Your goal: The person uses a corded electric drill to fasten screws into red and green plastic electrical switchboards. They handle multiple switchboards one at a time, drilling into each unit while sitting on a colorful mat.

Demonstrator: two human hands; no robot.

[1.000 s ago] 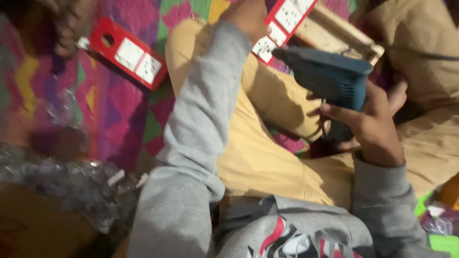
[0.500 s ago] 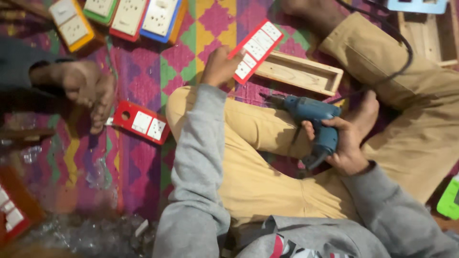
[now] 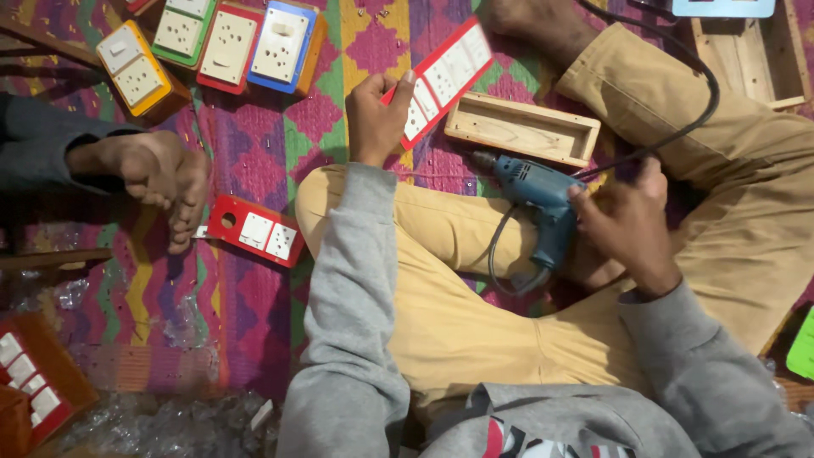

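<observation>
Head view: a red switch plate (image 3: 441,80) is gripped by the left hand (image 3: 375,114), a blue electric drill (image 3: 538,212) by the right hand (image 3: 623,225).

The left hand (image 3: 376,114) reached forward, fingers pinched shut, while the right hand (image 3: 626,222) stayed nearer the lap, fingers curled in a grip.

A single head-worn view is provided, directed steeply downward at close range onto the lap, both hands and the patterned floor mat (image 3: 254,153).
</observation>
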